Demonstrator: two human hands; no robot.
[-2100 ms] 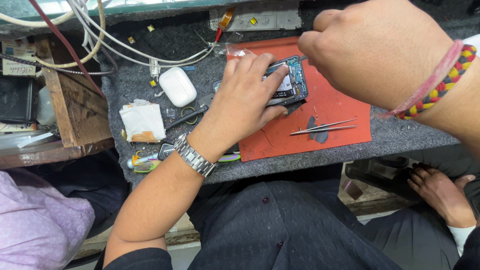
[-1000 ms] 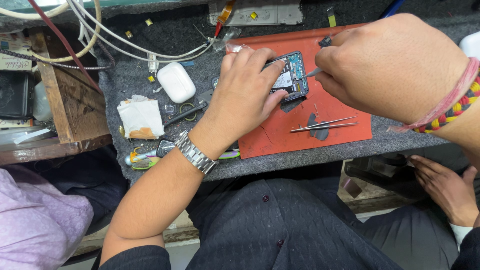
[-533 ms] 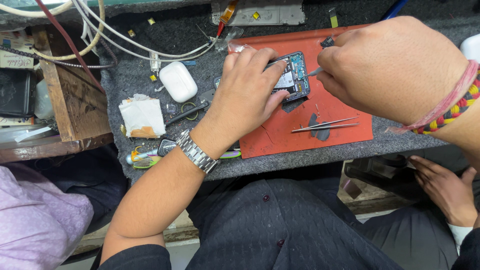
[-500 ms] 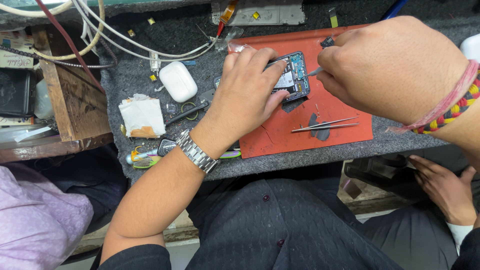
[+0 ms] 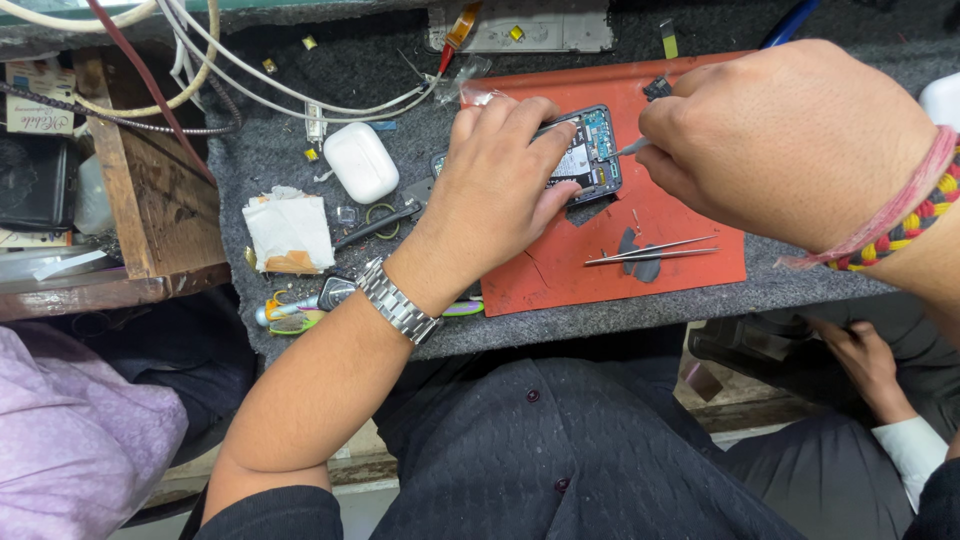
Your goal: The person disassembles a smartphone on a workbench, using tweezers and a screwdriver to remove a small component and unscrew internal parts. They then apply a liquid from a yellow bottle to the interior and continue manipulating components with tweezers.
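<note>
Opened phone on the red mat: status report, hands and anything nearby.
Left hand holds opened phone down. Right hand grips thin tool, tip at phone edge. Tweezers lie beside, clear.

Tool tip (image 5: 628, 148) mostly hidden by right hand (image 5: 790, 140)

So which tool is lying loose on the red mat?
The tweezers, below the opened phone. The other thin tool is held in the right hand, tip at the phone.
</note>
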